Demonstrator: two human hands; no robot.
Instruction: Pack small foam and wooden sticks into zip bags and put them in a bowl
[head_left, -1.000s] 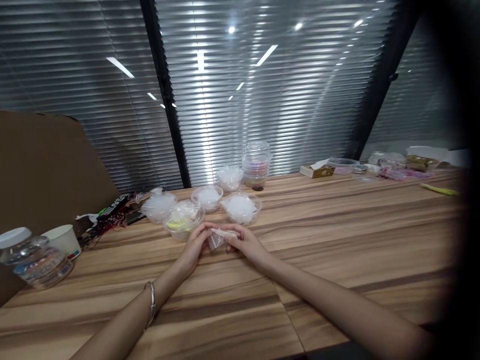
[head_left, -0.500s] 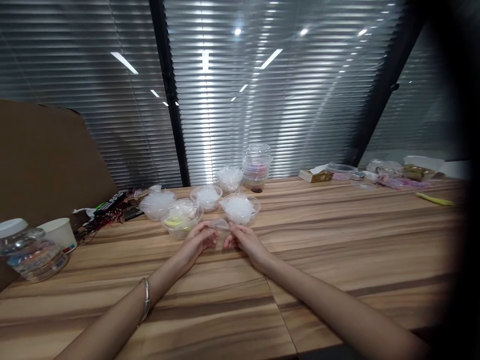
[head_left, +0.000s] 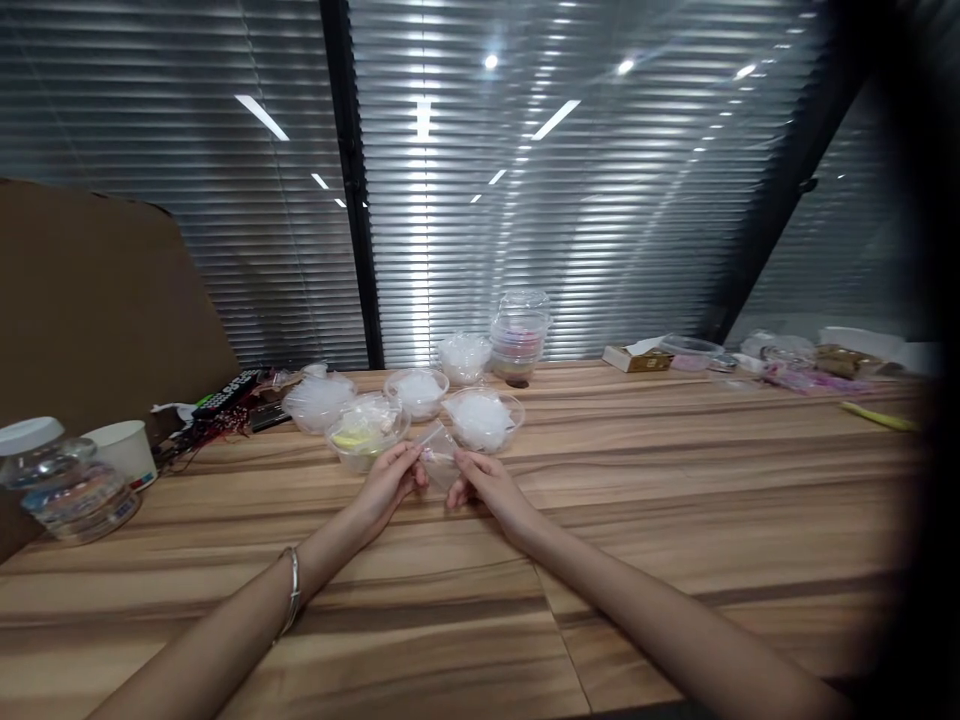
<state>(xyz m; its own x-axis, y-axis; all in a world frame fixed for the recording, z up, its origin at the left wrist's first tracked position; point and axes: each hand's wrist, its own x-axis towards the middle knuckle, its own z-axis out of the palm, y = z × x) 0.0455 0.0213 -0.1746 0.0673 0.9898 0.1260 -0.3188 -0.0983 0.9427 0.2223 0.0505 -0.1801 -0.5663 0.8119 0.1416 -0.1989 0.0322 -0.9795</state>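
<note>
Between my two hands is a small clear plastic bag, with some tiny pinkish bits showing near its upper left. My left hand pinches its left side, and a silver bangle circles that wrist. The right edge is pinched by my right hand. Just beyond my fingers stand a clear bowl with white contents and a clear bowl holding something yellow. Behind these sits another bowl of white stuff.
A lidded clear jar and a white paper cup stand at the left by a cardboard panel. Stacked clear tubs are at the back. To the right lie a small box and a yellow strip.
The bag has been tilted up, so more of its flat face shows between my hands. Both hands keep their pinch. The view has shifted slightly.
</note>
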